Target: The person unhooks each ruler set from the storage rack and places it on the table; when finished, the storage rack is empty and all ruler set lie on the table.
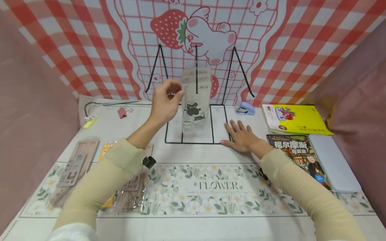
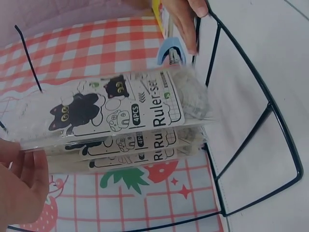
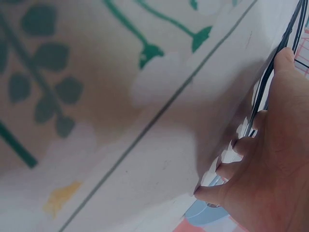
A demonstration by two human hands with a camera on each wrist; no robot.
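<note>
Three clear packs of rulers printed with black cats hang one behind another on the middle prong of a black wire rack [image 1: 189, 143]. My left hand [image 1: 165, 102] pinches the left edge of the front ruler set pack [image 1: 196, 108] between thumb and fingers. In the left wrist view, my left hand [image 2: 24, 186] is at the upper end of the front pack [image 2: 116, 108], and the other packs sit close behind. Spread flat, my right hand [image 1: 239, 136] rests at the right side of the rack's base, thumb by its front corner.
More packs of rulers [image 1: 72, 170] lie at the left, partly under my left sleeve. A red binder clip [image 1: 122, 112] is behind them. A blue stapler [image 1: 245, 108], a yellow book [image 1: 297, 118], a dark book [image 1: 301, 155] and a pale case [image 1: 334, 164] are at the right.
</note>
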